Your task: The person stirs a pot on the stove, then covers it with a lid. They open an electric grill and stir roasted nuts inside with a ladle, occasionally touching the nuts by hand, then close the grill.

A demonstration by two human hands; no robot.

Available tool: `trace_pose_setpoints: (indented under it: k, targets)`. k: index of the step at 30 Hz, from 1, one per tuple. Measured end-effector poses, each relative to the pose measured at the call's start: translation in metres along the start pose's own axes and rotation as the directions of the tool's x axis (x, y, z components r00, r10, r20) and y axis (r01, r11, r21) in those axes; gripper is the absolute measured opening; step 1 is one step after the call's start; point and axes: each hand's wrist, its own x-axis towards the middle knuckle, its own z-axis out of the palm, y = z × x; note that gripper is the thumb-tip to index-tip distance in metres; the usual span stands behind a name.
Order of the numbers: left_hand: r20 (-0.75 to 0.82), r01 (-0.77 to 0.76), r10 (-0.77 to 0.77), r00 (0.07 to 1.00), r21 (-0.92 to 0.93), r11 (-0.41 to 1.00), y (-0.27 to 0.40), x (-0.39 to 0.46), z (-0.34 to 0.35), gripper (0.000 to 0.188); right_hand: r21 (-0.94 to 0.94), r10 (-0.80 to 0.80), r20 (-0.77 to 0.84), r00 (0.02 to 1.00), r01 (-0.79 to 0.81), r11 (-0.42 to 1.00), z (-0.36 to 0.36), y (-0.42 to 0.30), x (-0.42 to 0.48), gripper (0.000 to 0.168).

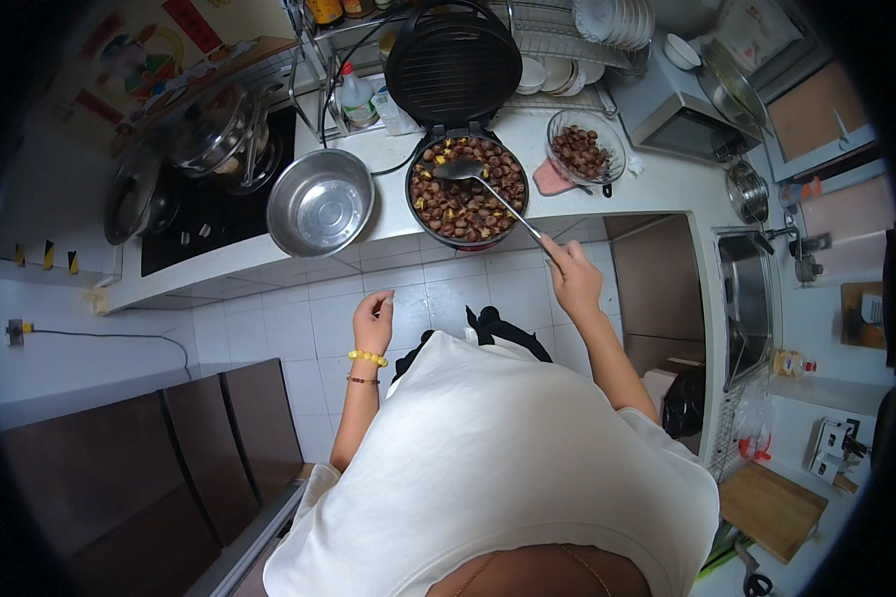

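My right hand [576, 276] grips the handle of a long metal serving spoon [459, 169], whose bowl rests over chestnuts [467, 201] filling the round pan of an electric griddle. Some chestnuts are split and show yellow flesh. The griddle's black ridged lid [454, 71] stands raised behind the pan. My left hand [374, 317] hangs in front of the counter with its fingers curled together, apart from everything; nothing shows in it. An empty steel basin [321, 203] sits left of the griddle. To its right, a glass bowl [612, 153] holds more chestnuts.
A pink cloth [551, 179] lies partly under the glass bowl. At the left, a steel pot [213, 134] stands on the black cooktop [194, 242]. A spray bottle [356, 97] and the dish rack [567, 45] are behind. The sink [743, 298] is at the right, and a microwave [687, 127] in the corner.
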Motion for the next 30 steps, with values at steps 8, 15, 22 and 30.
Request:
trace_pose_setpoints:
  k: [8,15,22,30]
  targets:
    - [-0.003,-0.02,0.02,1.0,0.006,1.0,-0.003,-0.001,-0.002,0.016,-0.102,-0.147,0.077,0.986,0.154,0.983,0.04,0.008,0.023,0.05]
    - [-0.012,0.056,-0.056,0.998,-0.017,0.998,0.001,-0.004,-0.004,0.016,-0.07,-0.12,0.092,0.989,0.127,0.989,0.037,0.03,0.024,0.047]
    - [-0.031,-0.016,0.016,0.999,0.002,1.0,0.0,-0.006,-0.005,0.016,0.024,0.061,-0.03,0.998,-0.06,0.998,0.061,0.02,0.027,0.048]
    - [-0.014,0.037,-0.037,0.999,-0.021,0.999,0.001,-0.004,-0.004,0.016,0.008,0.057,0.109,0.992,-0.058,0.998,0.073,0.014,0.019,0.047]
